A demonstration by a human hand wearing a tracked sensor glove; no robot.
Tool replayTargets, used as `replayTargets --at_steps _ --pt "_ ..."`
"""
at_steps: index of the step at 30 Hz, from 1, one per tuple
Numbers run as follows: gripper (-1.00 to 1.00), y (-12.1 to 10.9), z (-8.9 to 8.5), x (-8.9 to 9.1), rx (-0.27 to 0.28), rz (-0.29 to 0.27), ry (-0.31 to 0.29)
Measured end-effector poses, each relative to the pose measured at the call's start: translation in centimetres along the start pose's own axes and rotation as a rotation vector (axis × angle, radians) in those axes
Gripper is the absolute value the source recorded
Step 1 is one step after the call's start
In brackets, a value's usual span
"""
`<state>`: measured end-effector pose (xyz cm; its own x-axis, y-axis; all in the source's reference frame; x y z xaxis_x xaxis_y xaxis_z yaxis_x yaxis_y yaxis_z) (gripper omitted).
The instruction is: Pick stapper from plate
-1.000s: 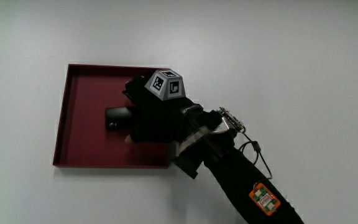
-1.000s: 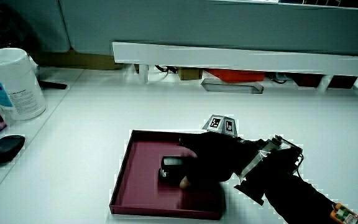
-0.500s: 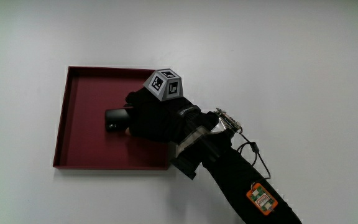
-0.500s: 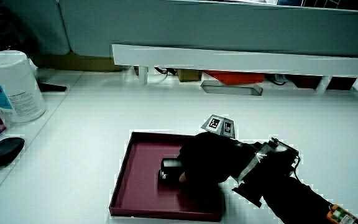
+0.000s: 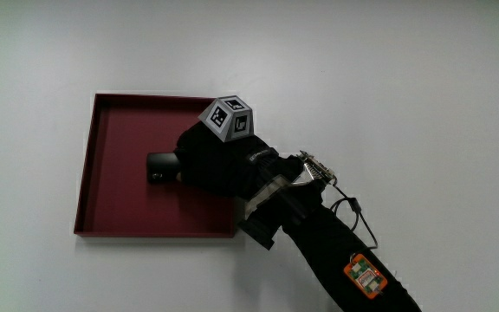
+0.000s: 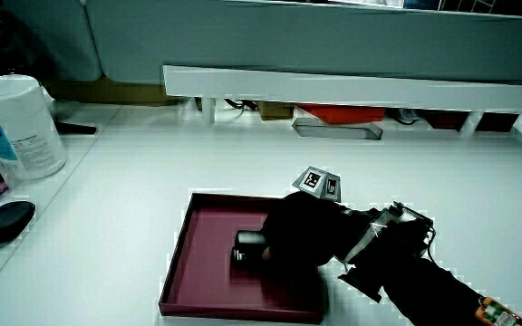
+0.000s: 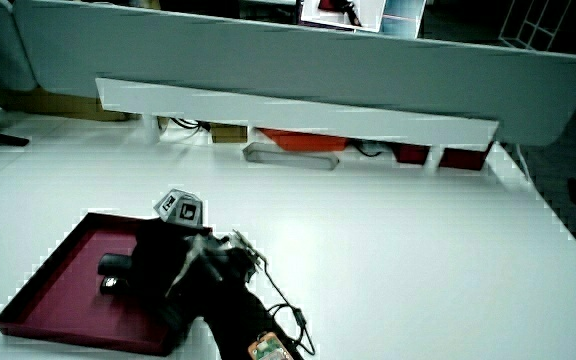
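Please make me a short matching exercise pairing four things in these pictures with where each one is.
Things:
1. stapler
2. hand
3. red tray
4. white canister

Places:
a. flat on the white table
b. lying in the tray
c. near the table's edge, beside a dark oval object
d. over the tray, on the stapler

Pairs: 1-b, 2-d, 3-a, 4-c

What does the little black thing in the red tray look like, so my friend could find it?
Find the white table, then the square dark red tray lying on it. In the middle of the tray sits a small black stapler, with the black gloved hand closed over one end. It is the only thing in the tray, dark and blocky against the red.
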<state>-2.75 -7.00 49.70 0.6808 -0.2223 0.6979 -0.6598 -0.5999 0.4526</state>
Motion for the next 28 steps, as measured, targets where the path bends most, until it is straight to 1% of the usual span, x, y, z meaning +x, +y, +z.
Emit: replayTargets --at_steps 2,3,4,5,6,7,8,9,10,11,12,13,14,16,17,18,19,20,21,22,23,24,25,26,27,28 --pt "1.0 0.1 0.1 0.2 -0.001 -0.005 0.001" --pt "1.0 -0.2 0.5 -0.1 0.009 0.005 -0.003" --pt "1.0 -0.2 0.7 0.0 0.014 0.002 -0.007" --pt "1.0 -0.7 1.4 -0.5 0.028 0.016 0.003" --pt "1.0 -1.0 1.8 -0.6 0.027 0.02 -0.002" --pt "1.0 -1.3 2.3 -0.7 0.043 0.023 -0.005" --pt "1.0 -1.6 2.8 -0.9 0.044 0.038 -0.003" --pt "1.0 -1.9 3.3 -1.0 0.068 0.025 -0.024" --pt "1.0 -2.2 3.7 -1.0 0.074 0.026 -0.038" --pt "1.0 -2.6 4.3 -1.1 0.076 0.026 -0.025" --pt "1.0 -2.8 4.7 -1.0 0.075 0.032 -0.031" --pt "1.0 -3.5 5.4 -1.5 0.089 0.047 -0.015" --pt "1.0 -3.6 5.6 -1.2 0.089 0.037 -0.032" --pt "1.0 -4.2 6.5 -1.0 0.118 0.023 -0.039" --pt "1.0 -4.4 6.9 -0.7 0.105 0.036 -0.032" --pt "1.0 -5.0 7.6 -0.9 0.13 0.044 -0.025" --pt "1.0 -5.4 8.1 -0.9 0.134 0.029 -0.032" --pt "1.0 -5.3 8.3 -0.3 0.141 -0.001 -0.072" --pt "1.0 -5.9 9.0 -0.7 0.159 0.008 -0.055" --pt "1.0 -6.0 9.2 -0.3 0.159 0.0 -0.061" --pt "1.0 -6.5 9.8 -0.5 0.182 0.005 -0.041" --pt "1.0 -6.7 10.1 -0.2 0.182 0.004 -0.034" --pt "1.0 -6.7 10.3 0.5 0.185 -0.014 -0.05" --pt "1.0 -5.9 10.1 2.2 0.174 0.065 -0.031" --pt "1.0 -6.1 10.4 2.7 0.182 0.068 -0.025" --pt "1.0 -7.8 11.4 1.1 0.209 -0.024 -0.031"
